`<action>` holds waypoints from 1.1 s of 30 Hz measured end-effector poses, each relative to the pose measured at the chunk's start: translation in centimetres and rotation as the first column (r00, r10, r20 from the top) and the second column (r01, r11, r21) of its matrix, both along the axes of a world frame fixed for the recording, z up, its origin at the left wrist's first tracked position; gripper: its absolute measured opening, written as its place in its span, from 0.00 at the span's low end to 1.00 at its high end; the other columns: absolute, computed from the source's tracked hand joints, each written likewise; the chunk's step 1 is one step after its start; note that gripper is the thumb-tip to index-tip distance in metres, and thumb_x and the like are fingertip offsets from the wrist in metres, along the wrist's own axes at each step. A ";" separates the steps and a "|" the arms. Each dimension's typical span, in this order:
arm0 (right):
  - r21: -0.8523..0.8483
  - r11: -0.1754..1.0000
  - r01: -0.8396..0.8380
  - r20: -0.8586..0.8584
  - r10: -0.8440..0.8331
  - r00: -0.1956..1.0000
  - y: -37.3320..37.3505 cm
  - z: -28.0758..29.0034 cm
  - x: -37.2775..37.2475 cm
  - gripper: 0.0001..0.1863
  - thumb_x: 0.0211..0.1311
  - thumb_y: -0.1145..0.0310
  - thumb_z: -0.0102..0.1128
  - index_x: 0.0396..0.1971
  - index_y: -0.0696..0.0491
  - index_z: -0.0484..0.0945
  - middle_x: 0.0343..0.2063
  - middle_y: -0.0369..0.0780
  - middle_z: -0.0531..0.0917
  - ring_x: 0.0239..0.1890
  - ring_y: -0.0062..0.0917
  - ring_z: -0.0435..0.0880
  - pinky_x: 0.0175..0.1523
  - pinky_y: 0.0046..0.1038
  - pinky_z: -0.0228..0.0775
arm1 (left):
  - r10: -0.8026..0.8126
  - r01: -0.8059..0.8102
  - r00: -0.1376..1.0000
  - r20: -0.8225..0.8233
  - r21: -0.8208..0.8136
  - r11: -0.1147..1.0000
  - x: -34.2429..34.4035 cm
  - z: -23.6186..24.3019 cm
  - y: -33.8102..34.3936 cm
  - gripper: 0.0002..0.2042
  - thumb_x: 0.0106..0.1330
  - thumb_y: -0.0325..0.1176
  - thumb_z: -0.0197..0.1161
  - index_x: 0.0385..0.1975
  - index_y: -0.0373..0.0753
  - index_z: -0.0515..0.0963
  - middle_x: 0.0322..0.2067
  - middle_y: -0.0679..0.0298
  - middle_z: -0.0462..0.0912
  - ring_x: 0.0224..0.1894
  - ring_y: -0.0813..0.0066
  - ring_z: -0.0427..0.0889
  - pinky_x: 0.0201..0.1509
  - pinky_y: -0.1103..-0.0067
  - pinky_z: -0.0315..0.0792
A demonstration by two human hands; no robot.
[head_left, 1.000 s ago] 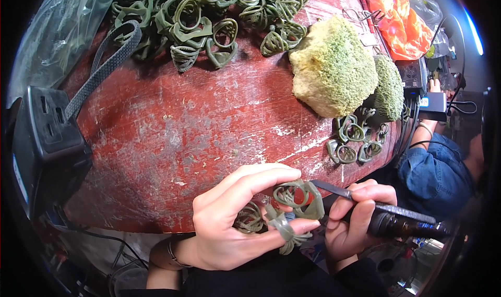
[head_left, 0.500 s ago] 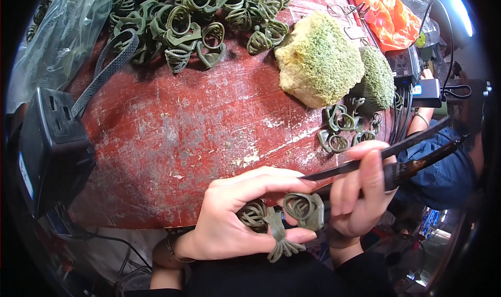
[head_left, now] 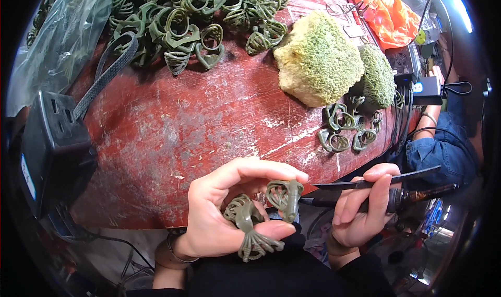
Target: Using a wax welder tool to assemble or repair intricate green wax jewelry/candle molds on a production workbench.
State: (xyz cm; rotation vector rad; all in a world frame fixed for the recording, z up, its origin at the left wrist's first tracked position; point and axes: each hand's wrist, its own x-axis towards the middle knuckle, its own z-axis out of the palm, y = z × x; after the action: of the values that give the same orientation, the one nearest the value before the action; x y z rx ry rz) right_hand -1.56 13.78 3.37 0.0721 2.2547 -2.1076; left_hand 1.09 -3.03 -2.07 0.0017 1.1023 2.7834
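Note:
My left hand (head_left: 209,208) is curled around dark-green openwork ring pieces near the table's front edge. One ring piece (head_left: 282,199) is held near the index fingertip, turned nearly edge-on. Another piece (head_left: 245,217) lies against the palm and thumb, its fan of thin ribs hanging below the thumb. To the right, my right hand (head_left: 360,218) grips two tools together. A thin, flat dark blade-like strip (head_left: 412,176) lies between thumb and fingers, its tip by the left fingertips. Below it is a pen-like tool (head_left: 397,200) with a black collar and brownish handle.
A heap of green ring pieces (head_left: 182,25) covers the far left, beside a clear plastic bag (head_left: 68,41). Two rough green-yellow blocks (head_left: 321,59) and a small ring cluster (head_left: 339,127) sit right. A black box (head_left: 57,151) stands left. Another person's arm (head_left: 430,117) shows right.
The left hand has shifted slightly left, and the ring piece at its fingertips has turned from face-on to edge-on. The right hand and both tools have dropped lower, with the flat strip now more level.

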 end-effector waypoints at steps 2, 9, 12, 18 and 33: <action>0.047 0.998 -0.032 0.012 0.032 0.999 0.2 0.3 0.3 0.19 0.64 0.52 0.41 0.33 0.55 0.61 0.04 0.37 0.69 0.07 0.19 0.66 0.16 0.20 0.62 | 0.025 -0.024 0.999 -0.022 0.012 1.000 0.2 -0.1 0.0 0.24 0.45 0.18 0.68 0.44 0.28 0.68 0.44 0.51 0.74 0.46 0.71 0.75 0.43 0.82 0.72; 0.125 0.991 -0.041 0.020 0.038 0.999 0.4 0.4 1.1 0.22 0.62 0.48 0.41 0.33 0.56 0.61 0.07 0.38 0.73 0.08 0.16 0.66 0.15 0.16 0.56 | 0.027 -0.026 0.999 -0.022 0.046 0.999 0.2 -0.2 -0.1 0.23 0.46 0.16 0.66 0.44 0.28 0.67 0.45 0.48 0.73 0.47 0.71 0.74 0.37 0.85 0.73; 0.129 0.991 -0.032 -0.029 0.036 0.999 0.2 0.4 1.1 0.21 0.62 0.49 0.43 0.33 0.56 0.63 0.09 0.38 0.74 0.08 0.15 0.66 0.15 0.15 0.53 | 0.057 -0.057 0.998 -0.029 0.001 0.998 0.1 -0.2 -0.1 0.23 0.46 0.16 0.65 0.44 0.28 0.66 0.45 0.48 0.73 0.46 0.71 0.75 0.36 0.85 0.73; 0.161 0.984 -0.075 -0.019 0.079 0.997 0.0 0.3 1.1 0.18 0.62 0.52 0.46 0.33 0.55 0.65 0.12 0.38 0.76 0.11 0.14 0.66 0.18 0.16 0.56 | 0.048 -0.049 0.998 0.044 0.025 0.998 0.2 0.4 -0.1 0.22 0.47 0.17 0.65 0.44 0.28 0.66 0.45 0.49 0.73 0.42 0.74 0.76 0.37 0.85 0.73; -0.073 0.997 0.006 -0.211 -0.021 0.977 -1.1 -1.3 0.5 0.13 0.67 0.63 0.39 0.27 0.56 0.62 0.08 0.33 0.62 0.05 0.12 0.54 0.09 0.13 0.49 | 0.233 -0.280 0.960 -0.156 -0.594 0.754 0.7 1.9 0.0 0.20 0.42 0.23 0.71 0.38 0.34 0.76 0.38 0.60 0.73 0.41 0.74 0.74 0.43 0.81 0.71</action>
State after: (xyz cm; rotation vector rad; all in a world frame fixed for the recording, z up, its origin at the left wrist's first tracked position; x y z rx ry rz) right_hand -1.04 12.65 2.02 -0.1478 2.2912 -2.3015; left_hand 1.79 -3.07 -0.15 -0.1315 2.1254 2.4994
